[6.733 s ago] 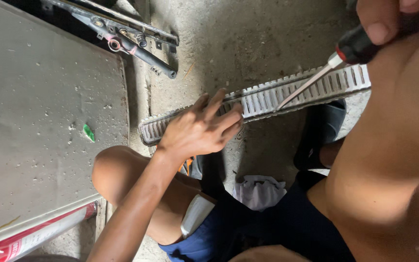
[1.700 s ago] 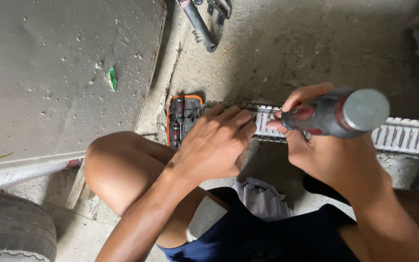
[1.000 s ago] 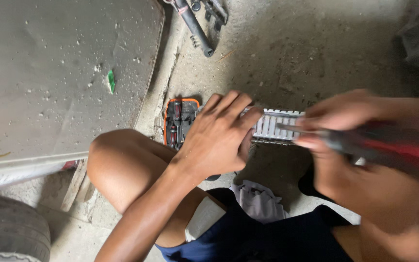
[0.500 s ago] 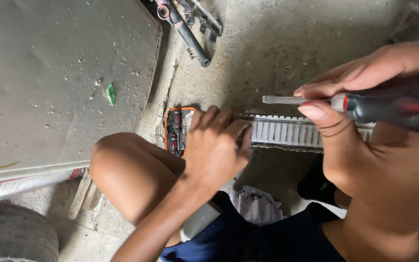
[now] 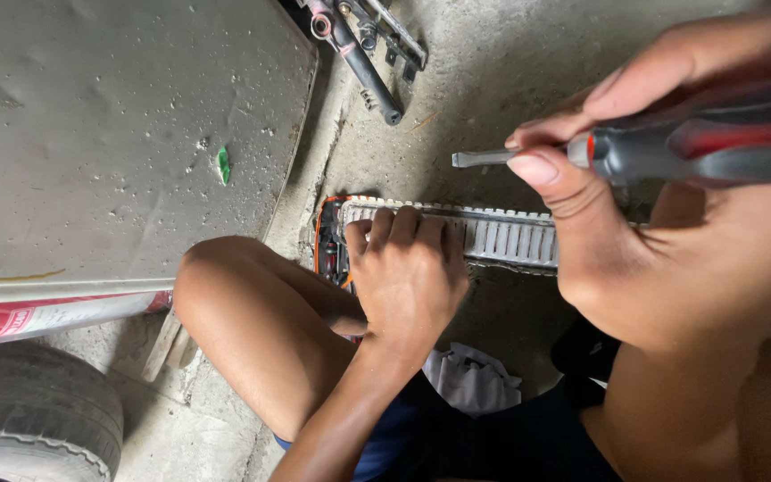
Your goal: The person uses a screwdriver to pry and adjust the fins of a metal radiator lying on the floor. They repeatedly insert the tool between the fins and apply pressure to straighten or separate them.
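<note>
My left hand [image 5: 408, 268] presses down with curled fingers on the left end of a long grey ribbed strip [image 5: 503, 239] that lies on the concrete floor. An orange and black end piece [image 5: 329, 250] sits at the strip's left tip, just beside my fingers. My right hand [image 5: 617, 196] is raised close to the camera and grips a flat-blade screwdriver [image 5: 671, 147] with a red and dark grey handle. Its tip points left, above the strip and apart from it. My bare knee [image 5: 243, 312] is under the left arm.
A large dusty grey panel [image 5: 109, 134] fills the upper left, with a small green scrap [image 5: 222, 164] on it. Dark metal tools [image 5: 363, 45] lie at the top. A tyre [image 5: 29, 411] sits bottom left, a grey rag [image 5: 470, 379] near my lap.
My right hand lifted the screwdriver off the strip and brought it up toward the camera. My left hand stayed on the strip's left end, its fingers curling over the edge.
</note>
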